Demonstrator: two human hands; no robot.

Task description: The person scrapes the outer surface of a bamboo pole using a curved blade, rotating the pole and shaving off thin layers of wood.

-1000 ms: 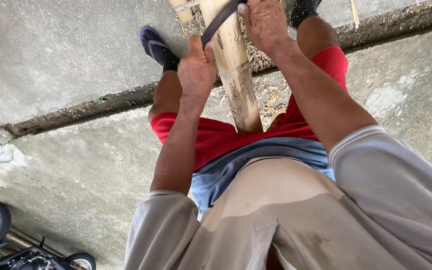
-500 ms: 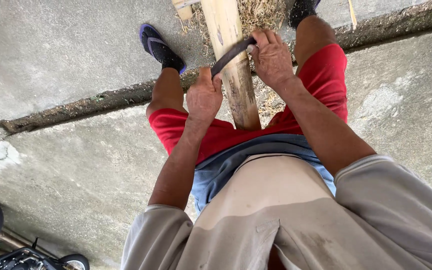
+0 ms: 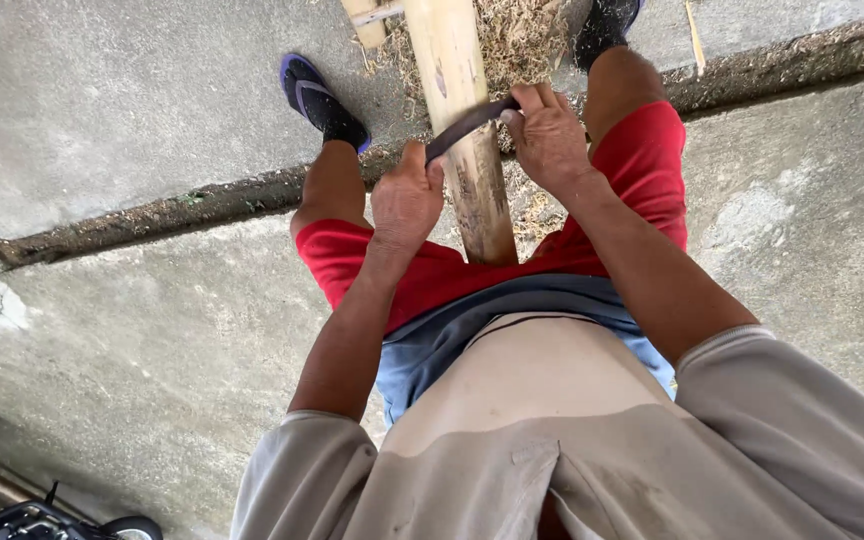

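A pale bamboo pole [image 3: 460,120] runs from between the person's thighs out over the concrete floor [image 3: 102,120], and a dark curved blade [image 3: 464,127] lies across it — held at both ends. The left hand [image 3: 407,198] is closed around the blade's near end on the pole's left side, thumb up against the wood; the right hand [image 3: 547,135] grips the far end on the right side, fingers curled tight over it. Above the blade the pole looks clean and yellowish, while the stretch below it, toward the red shorts [image 3: 642,160], is darker and mottled, so by the look of it the upper part has been scraped and the lower part is left to do. A heap of fine shavings [image 3: 517,40] lies on the floor by the pole's far end, along the dirt-filled crack [image 3: 152,215] — a fair amount of scraping is done. A foot in a dark sandal [image 3: 320,98] rests left of the pole.
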